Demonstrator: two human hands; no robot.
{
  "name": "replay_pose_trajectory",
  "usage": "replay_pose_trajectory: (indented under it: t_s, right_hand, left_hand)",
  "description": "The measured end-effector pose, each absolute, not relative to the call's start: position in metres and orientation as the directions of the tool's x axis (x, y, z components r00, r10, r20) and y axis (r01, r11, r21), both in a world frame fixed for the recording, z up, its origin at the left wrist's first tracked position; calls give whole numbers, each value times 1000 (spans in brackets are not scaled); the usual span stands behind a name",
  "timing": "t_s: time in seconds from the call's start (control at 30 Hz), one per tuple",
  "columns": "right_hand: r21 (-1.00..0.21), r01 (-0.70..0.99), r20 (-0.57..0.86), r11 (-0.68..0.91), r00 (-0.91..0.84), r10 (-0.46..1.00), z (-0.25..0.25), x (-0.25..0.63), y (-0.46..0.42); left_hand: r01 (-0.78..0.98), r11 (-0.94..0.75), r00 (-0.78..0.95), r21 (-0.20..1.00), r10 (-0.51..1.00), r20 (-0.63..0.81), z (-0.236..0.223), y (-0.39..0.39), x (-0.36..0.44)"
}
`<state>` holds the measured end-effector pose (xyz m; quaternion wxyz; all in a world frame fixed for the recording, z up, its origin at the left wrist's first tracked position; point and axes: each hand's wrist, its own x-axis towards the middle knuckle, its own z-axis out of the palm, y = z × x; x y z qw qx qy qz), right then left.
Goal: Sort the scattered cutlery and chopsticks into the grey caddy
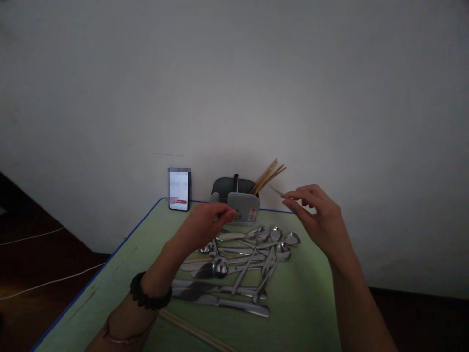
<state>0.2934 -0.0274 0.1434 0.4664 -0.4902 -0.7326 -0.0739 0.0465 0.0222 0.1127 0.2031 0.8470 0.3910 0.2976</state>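
we were apparently loading the grey rounded plastic caddy (pixel 244 201): our right hand (pixel 319 217), at its three o'clock, pinched a thin brownish stick (pixel 278 192), likely needing aiming; left hand (pixel 201 226), hold unclear

Thin held item (pixel 277 191), blurry (kind unclear)

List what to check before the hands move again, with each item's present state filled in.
1. Right hand has a grip: ok, a thin object is pinched at its fingertips.
2. Thin object identified: cannot tell, it is blurred.
3. Left hand free: cannot tell, its fingertips are together and any small item would be hidden.
4. Holder upright: ok.
5. Sticks in the holder standing straight: not ok, they lean to the right.
6. Cutlery separated by kind: not ok, pieces overlap and kinds are mixed.
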Motion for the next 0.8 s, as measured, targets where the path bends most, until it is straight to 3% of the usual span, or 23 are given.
replay_pose_trajectory:
  t_s: [0.17, 0.27, 0.53, 0.8]
  right_hand:
    - [-632, 584, 760, 509, 339, 554, 141, 310, -22]
    - [-662, 446, 746, 602, 467, 475, 137, 308, -16]
    - [-600, 298, 730, 743, 583, 356, 142, 300, -12]
    - [-643, 314, 721, 698, 555, 414, 135, 280, -2]
  left_hand:
    - [564, -616, 516, 550, 783, 349, 106, 28, 47]
    - [532, -627, 526, 569, 771, 359, 104, 28, 48]
    - [544, -570, 529, 616, 803, 275, 100, 29, 47]
    - [616, -566, 582, 548, 796, 168, 97, 33, 44]
